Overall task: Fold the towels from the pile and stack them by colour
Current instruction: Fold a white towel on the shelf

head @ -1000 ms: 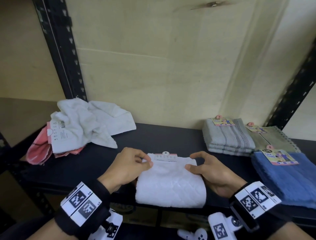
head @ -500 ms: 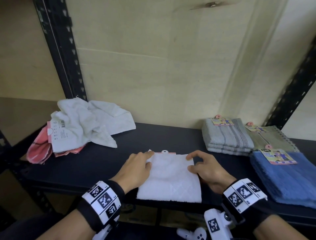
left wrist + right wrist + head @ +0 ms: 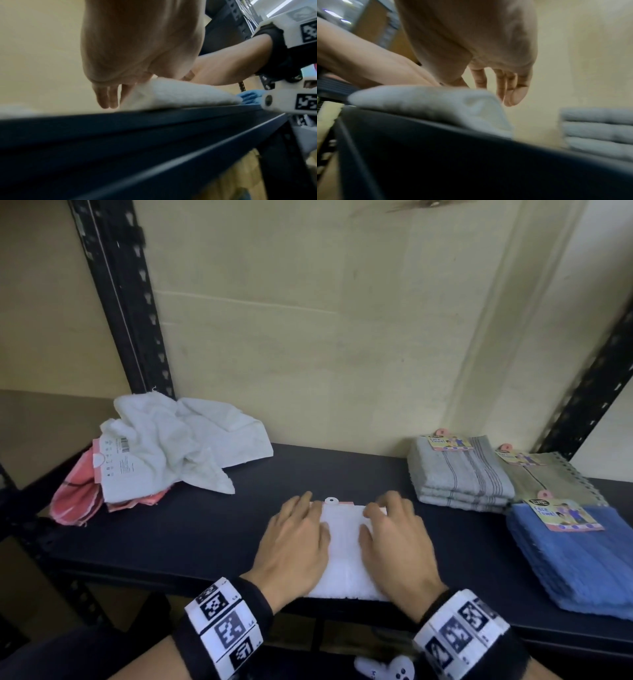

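both hands have slid onto the folded white towel (image 3: 344, 546); left hand (image 3: 294, 546) and right hand (image 3: 397, 546) press it flat, fingers straight, beneath both palms. soft and light; likely best lifted by its side edges.

Bare shelf (image 3: 308, 474) lies between crumpled pile (image 3: 164, 446) and folded stacks (image 3: 459, 474)

Folded towel (image 3: 344, 556) at near edge of shelf (image 3: 205, 529), centre. Left hand (image 3: 294, 546) on its left half, right hand (image 3: 397, 546) on its right half. Unfolded pile (image 3: 164, 453) far left. Three folded stacks (image 3: 462, 474) at right.
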